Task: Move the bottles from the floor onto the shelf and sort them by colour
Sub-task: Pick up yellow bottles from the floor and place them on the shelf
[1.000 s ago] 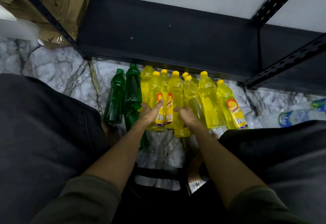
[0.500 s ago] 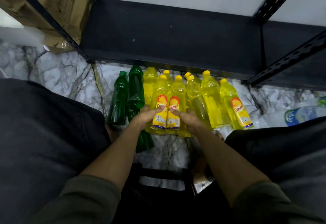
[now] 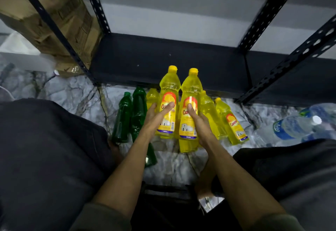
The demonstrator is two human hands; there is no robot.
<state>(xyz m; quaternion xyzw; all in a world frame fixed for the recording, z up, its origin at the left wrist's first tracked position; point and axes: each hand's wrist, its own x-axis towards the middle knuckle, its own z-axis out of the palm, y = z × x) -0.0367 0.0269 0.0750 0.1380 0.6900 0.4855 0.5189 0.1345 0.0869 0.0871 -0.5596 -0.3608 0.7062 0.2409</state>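
Note:
My left hand [image 3: 155, 117] grips a yellow bottle [image 3: 168, 92] with a red and yellow label, thumb across the label. My right hand [image 3: 199, 121] grips a second yellow bottle [image 3: 190, 89] beside it. Both bottles are lifted off the floor, caps pointing toward the black shelf [image 3: 163, 61]. Several more yellow bottles [image 3: 231, 121] stand on the marble floor behind and to the right. Two green bottles [image 3: 122, 119] stand at the left of the row. The lowest shelf board carries no bottles.
Clear water bottles [image 3: 294, 127] with blue labels lie on the floor at the right. A cardboard box [image 3: 54, 18] stands left of the shelf post [image 3: 54, 25]. My knees in dark trousers flank the bottles on both sides. Perforated black uprights [image 3: 272, 12] frame the shelf.
Both hands have closed on one yellow bottle each and raised them off the floor toward the shelf. The camera has tilted up, showing more of the shelf.

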